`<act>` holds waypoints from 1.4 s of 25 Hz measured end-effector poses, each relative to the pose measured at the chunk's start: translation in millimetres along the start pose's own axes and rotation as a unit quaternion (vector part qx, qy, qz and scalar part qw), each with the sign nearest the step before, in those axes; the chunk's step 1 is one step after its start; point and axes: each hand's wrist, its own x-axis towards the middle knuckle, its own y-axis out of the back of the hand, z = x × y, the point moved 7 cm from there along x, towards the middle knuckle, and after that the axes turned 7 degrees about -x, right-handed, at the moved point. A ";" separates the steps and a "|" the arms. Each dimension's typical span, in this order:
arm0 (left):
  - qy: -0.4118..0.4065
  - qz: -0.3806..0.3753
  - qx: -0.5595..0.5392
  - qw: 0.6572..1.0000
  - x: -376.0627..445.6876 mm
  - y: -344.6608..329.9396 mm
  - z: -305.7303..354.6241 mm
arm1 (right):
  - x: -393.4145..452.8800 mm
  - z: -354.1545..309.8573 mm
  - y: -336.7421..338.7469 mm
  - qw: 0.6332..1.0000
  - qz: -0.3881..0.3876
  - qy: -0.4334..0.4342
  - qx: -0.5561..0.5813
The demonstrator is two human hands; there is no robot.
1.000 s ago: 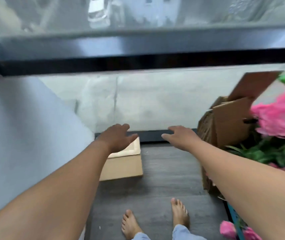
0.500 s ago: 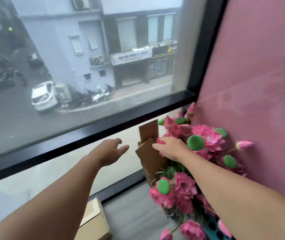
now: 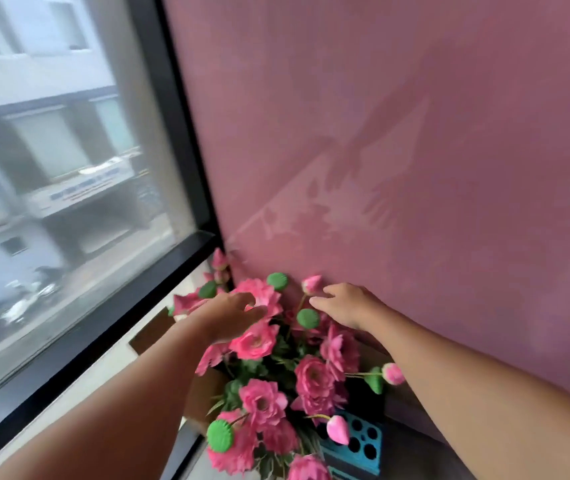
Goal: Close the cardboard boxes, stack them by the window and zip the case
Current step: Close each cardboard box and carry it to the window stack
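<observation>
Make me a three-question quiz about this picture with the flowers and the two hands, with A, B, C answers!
1. Where is the window?
A. Left of the pink wall
B. Right of the pink wall
C. Behind the person

2. What colour are the open flowers?
A. Yellow
B. White
C. Pink

3. What are the hands doing?
A. Both are fists
B. Both reach over the flowers with loose fingers
C. Both hold a zip

Answers:
1 A, the black-framed glass sits left of the wall.
2 C, the blooms are pink with green pods.
3 B, the left hand and the right hand are spread above the blooms and grip nothing.
</observation>
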 end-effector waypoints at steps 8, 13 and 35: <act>-0.194 -0.080 0.023 0.977 82.8 -45.6 148.6 | -86.9 151.1 55.2 0.974 0.098 -0.201 0.031; -0.278 -0.135 0.034 0.951 88.3 -94.9 263.8 | -164.0 236.3 74.9 0.944 0.138 -0.291 0.067; -0.546 -0.271 0.113 0.784 27.2 -326.1 743.7 | -437.5 566.1 136.5 0.770 0.262 -0.546 0.199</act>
